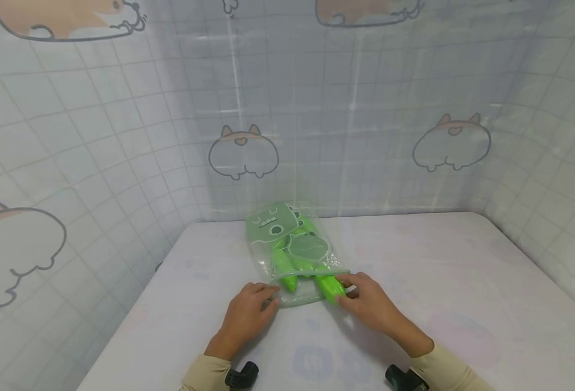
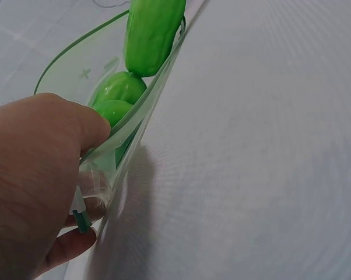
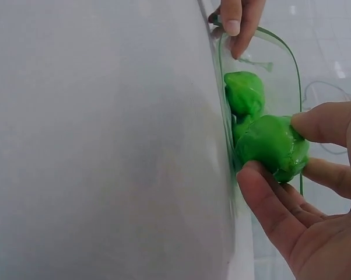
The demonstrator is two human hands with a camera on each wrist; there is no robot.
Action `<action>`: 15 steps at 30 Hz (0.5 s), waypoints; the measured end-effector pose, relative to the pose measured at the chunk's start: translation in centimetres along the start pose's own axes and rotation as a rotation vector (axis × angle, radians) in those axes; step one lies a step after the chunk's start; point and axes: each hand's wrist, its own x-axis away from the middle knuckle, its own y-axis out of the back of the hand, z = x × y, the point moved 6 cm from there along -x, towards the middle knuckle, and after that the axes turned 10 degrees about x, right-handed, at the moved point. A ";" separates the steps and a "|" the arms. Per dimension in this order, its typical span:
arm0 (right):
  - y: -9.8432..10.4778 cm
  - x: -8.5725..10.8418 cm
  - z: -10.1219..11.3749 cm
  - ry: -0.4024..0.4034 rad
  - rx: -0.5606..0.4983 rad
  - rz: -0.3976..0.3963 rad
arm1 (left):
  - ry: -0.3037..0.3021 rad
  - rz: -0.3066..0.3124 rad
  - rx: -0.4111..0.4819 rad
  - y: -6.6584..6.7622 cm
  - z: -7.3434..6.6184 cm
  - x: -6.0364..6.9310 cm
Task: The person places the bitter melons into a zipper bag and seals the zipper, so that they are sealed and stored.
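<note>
A clear zip bag (image 1: 267, 225) with a green cartoon animal print lies on the table, its mouth spread toward me. My left hand (image 1: 249, 315) pinches the left corner of the mouth, thumb over the rim, beside a green zip slider (image 2: 81, 220). Fingers and thumb of my right hand (image 1: 367, 304) grip a glossy, ridged green cucumber-like piece (image 3: 271, 149) by its near end. That piece slants across the bag's mouth at the right, its far end inside. Other bright green pieces (image 1: 283, 263) lie within the bag, partly hidden by the print.
The white table (image 1: 438, 260) has faint printed shapes and extends on both sides of the bag. Behind it and at the sides hang pale gridded curtains (image 1: 307, 108) with cartoon dogs. Dark wrist devices (image 1: 242, 376) sit at both cuffs.
</note>
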 end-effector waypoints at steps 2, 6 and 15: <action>0.2 -0.2 0.1 -0.011 0.017 -0.001 | 0.007 0.006 0.001 0.0 -0.1 -0.1; 0.6 -0.5 0.3 -0.032 0.050 0.000 | 0.017 0.016 -0.004 0.2 -0.3 -0.2; 1.0 -0.9 0.4 -0.097 0.056 -0.013 | 0.028 0.033 0.000 0.6 -0.9 -0.5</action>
